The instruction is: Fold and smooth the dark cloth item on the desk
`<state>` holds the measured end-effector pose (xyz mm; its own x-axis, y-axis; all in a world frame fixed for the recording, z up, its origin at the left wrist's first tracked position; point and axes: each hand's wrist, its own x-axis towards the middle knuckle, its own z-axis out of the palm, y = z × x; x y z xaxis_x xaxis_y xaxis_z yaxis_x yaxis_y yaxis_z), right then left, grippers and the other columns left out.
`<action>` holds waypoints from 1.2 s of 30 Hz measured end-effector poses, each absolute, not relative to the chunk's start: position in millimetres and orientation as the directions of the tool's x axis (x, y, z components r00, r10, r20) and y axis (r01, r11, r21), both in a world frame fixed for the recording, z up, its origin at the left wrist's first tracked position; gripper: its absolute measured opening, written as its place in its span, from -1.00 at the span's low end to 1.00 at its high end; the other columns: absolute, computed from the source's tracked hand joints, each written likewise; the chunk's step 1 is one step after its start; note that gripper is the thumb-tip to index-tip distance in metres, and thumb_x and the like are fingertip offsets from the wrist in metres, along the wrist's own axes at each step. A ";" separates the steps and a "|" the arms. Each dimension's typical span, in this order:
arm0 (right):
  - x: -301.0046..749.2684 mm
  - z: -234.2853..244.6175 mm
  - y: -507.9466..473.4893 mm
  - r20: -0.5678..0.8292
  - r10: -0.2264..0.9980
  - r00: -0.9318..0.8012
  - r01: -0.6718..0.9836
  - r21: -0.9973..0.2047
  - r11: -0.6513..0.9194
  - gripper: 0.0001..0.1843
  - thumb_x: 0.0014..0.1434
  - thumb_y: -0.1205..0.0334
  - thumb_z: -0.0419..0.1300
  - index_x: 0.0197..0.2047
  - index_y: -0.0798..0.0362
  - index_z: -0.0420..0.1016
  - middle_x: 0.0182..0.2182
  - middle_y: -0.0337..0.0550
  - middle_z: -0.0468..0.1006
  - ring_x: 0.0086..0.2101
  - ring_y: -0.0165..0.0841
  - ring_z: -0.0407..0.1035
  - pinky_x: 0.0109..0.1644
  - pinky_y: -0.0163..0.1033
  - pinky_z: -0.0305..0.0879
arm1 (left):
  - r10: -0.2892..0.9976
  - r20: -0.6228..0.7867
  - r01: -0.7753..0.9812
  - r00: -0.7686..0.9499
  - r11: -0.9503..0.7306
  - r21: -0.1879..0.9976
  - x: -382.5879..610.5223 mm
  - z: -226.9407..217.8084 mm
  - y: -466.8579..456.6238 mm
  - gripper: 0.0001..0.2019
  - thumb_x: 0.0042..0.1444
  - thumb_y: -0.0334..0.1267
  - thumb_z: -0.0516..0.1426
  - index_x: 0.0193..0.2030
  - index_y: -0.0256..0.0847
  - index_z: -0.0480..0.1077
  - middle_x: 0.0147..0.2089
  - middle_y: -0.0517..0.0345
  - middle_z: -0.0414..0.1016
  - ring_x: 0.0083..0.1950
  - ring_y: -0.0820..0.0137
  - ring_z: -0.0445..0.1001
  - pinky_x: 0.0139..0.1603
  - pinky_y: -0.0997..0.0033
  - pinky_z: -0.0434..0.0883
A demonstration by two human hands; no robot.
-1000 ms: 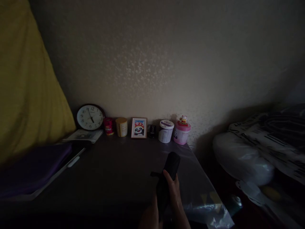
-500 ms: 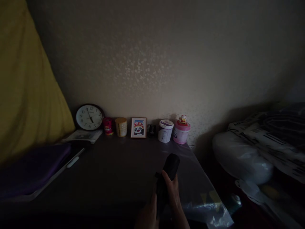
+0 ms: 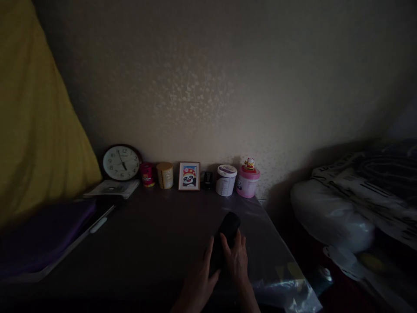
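Both hands are around a long black roll that looks like a folded umbrella (image 3: 230,225), tilted with its far end up and to the right above the table. My right hand (image 3: 237,258) grips its right side, thumb across the top and fingers along the far side. My left hand (image 3: 201,280) holds it lower down on the left, thumb and fingers on either side. The near end is dark and hidden between the hands.
Along the wall on the dark table (image 3: 153,239) stand a clock (image 3: 121,162), a red can (image 3: 147,175), a tan-lidded can (image 3: 165,176), a panda picture (image 3: 189,176), a white tub (image 3: 226,181) and a pink tub (image 3: 248,184). A purple case (image 3: 48,234) lies left; bags (image 3: 332,213) are right.
The black umbrella has come slightly lower and nearer. My left hand has moved up along its side, and my right hand's fingers have shifted on it. A small strap-like tab no longer shows.
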<state>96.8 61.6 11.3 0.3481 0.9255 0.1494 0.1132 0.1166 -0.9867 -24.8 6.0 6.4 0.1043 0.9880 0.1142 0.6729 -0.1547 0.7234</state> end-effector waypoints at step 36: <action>107.3 16.6 80.0 0.335 0.880 -0.337 0.499 -0.729 0.469 -0.84 0.07 0.34 0.05 -0.32 0.01 0.43 -0.33 -0.20 0.47 -0.29 -0.39 0.38 -0.19 -0.32 0.27 | 0.992 0.118 0.967 0.053 -0.081 0.241 -18.3 -3.9 3.8 -0.31 0.05 -0.33 0.03 0.30 -0.10 -0.18 0.28 -0.16 0.06 0.24 0.09 0.13 0.15 0.13 0.21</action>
